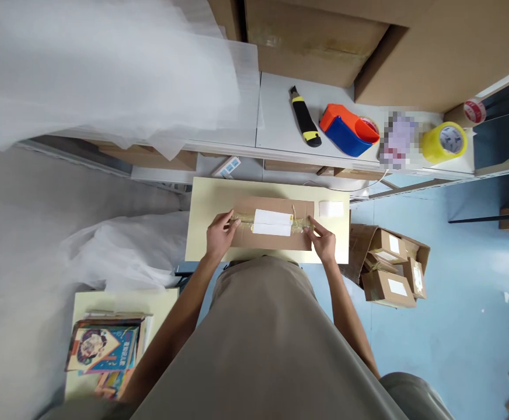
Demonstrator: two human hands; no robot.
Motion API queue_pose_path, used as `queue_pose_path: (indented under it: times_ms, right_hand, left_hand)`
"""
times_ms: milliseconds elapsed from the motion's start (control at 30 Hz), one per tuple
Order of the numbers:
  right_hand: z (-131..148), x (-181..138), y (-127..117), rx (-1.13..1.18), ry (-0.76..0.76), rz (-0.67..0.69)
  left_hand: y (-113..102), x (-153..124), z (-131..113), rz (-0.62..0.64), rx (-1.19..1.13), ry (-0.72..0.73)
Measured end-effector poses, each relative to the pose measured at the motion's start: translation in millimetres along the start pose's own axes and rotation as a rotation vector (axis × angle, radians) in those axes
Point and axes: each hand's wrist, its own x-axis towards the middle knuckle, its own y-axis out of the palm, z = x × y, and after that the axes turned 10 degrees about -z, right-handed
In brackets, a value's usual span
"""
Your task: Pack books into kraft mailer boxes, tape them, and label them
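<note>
A flat brown cardboard parcel lies on a small pale yellow table. A strip of clear tape runs across the parcel's top, over a white label. My left hand rests on the parcel's left end, fingers curled against the tape. My right hand presses its fingers on the tape at the right end. A second white label lies on the table beside the parcel's upper right corner.
On the white shelf behind stand a black and yellow box cutter, an orange and blue tape dispenser and a yellow tape roll. An open carton of small boxes sits at right. Books lie lower left; foam wrap at left.
</note>
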Motion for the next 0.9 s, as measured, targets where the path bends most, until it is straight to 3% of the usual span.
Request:
queue_pose_path:
  times_ms: [100, 300, 700, 900]
  right_hand:
    - [-7, -6, 7, 0.022, 0.01, 0.015]
    - [-22, -8, 16, 0.085, 0.05, 0.003]
    - [-17, -9, 19, 0.148, 0.092, -0.03]
    - [-2, -9, 24, -0.003, 0.067, -0.068]
  left_hand:
    - [-5, -12, 4, -0.013, 0.022, -0.041]
    - [10, -26, 7, -0.113, 0.114, -0.083]
    - [15, -31, 13, -0.087, 0.169, 0.052]
    - [18, -26, 13, -0.097, 0.185, 0.039]
